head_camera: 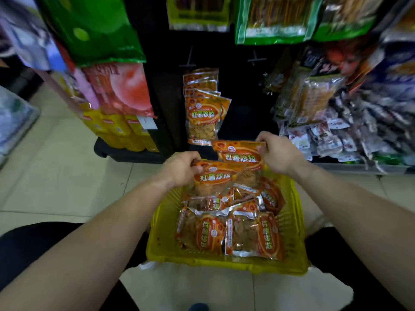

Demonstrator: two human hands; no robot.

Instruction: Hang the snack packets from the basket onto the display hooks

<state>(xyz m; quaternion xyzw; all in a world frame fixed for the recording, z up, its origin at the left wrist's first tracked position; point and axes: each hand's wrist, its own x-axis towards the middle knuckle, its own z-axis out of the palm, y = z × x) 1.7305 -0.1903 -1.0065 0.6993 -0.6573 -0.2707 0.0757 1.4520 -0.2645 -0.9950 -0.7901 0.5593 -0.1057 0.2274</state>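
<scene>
Snack packets, two in number, are held above the far end of the basket, one per hand. Left-hand packet (216, 177): flat glossy pouch, orange printed label over a clear window showing pale contents, pinched at its upper left corner by the left hand (182, 168), fingers curled closed on the sealed edge. Right-hand packet (239, 153): same print, held slightly higher and further from the person, its upper right corner gripped by the right hand (278, 153), fingers closed over the top seal. The two pouches overlap, the left one in front.

Yellow plastic basket (296, 221): rectangular, with slotted lattice walls, standing on the floor between the person's knees. Inside lie loose packets (233, 230) of the same kind, heaped at angles, several showing crinkled silver foil edges and backs.

Hung packets (203, 113): a stack of the same orange pouches hangs on the dark upright panel beyond the hands, fanned one behind another, the front one upright with its clear window showing yellowish pieces. Bare hook (254, 59): a thin metal display hook juts from the panel to the right of that stack; its detail is blurred.

Surroundings: green bag (94, 28), large and glossy, hangs at upper left above a red-and-pink bag (125, 88). Yellow cylindrical tubs (121, 129) stand beneath. Small clear-wrapped sachets (332, 135) are piled at right. Floor tiles (56, 171) are pale cream and smooth.
</scene>
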